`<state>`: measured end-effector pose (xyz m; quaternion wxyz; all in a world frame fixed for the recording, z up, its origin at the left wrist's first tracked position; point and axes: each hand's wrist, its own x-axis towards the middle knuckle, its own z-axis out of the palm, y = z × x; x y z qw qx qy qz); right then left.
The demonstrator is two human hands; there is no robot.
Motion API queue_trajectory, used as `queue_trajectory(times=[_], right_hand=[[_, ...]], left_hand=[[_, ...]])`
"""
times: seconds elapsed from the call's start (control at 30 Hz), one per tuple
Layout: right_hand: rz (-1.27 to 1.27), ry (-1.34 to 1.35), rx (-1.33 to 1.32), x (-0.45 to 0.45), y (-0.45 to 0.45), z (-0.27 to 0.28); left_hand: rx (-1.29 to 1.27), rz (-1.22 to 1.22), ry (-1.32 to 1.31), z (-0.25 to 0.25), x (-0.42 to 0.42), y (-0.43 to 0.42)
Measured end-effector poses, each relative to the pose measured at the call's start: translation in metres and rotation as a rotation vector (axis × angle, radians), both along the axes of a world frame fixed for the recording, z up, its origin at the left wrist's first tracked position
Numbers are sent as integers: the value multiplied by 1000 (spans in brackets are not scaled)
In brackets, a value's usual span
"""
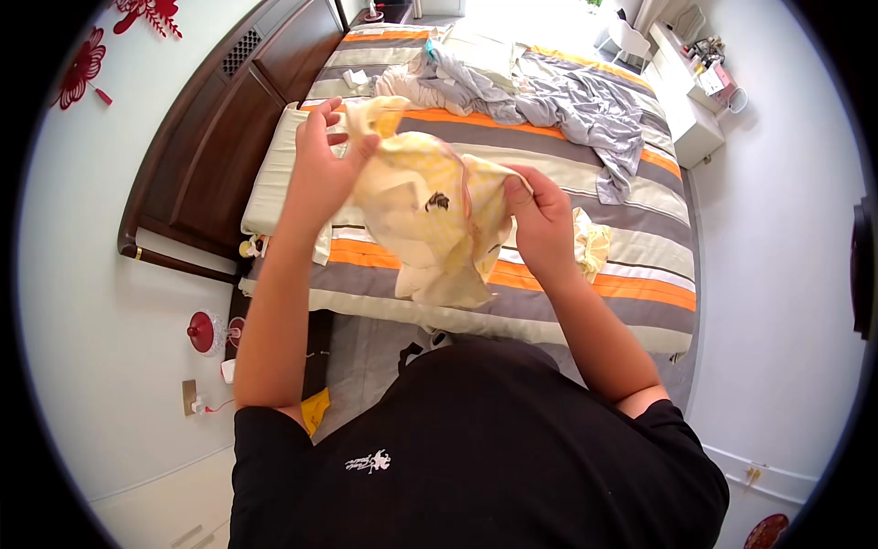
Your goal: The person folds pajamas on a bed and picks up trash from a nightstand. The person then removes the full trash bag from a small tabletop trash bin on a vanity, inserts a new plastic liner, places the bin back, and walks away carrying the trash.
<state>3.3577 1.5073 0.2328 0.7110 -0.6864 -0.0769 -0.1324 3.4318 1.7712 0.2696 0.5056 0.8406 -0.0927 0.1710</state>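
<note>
A pale yellow and cream garment with a small dark print hangs in the air above the near side of the bed, stretched between my hands. My left hand grips its upper left part between thumb and fingers, some fingers raised. At its right edge, my right hand pinches the cloth. Another yellow cloth lies crumpled on the striped bed, just right of my right hand.
Grey crumpled bedding lies across the far part of the bed. A dark wooden headboard stands on the left, beside a pale pillow. At the upper right are a white dresser and a white chair.
</note>
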Motion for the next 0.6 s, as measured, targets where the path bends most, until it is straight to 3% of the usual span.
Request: queue_trajectory(times=[0.03,0.13,0.17,0.2,0.23,0.3,0.37,0.43,0.47,0.53,0.6], right_hand=[[1,0,-1,2,2,8],[24,102,-38,7,12,32],[82,232,256,11,21,36],[140,360,550,11,27,36],[137,365,548,9,30,35],[513,358,498,7,33,34],[178,-154,-53,22,15,19],[-64,-431,-544,37,-1,5],[-63,-422,-545,34,-6,-10],[286,85,-616,35,-12,-31],[155,87,-466,41,-29,-32]], left_hand=[[169,79,-142,-3,-12,-8],[139,-105,61,-21,-55,-35],[140,-113,62,-32,-62,-50],[-168,-334,229,-44,-70,-65],[-482,-546,395,-52,-74,-73],[-513,-496,430,-53,-61,-67],[-539,-451,458,-44,-50,-57],[-856,-355,627,-25,-53,-47],[-858,-353,636,-22,-52,-42],[-766,-414,549,-14,-38,-28],[-663,-400,484,-10,-23,-16]])
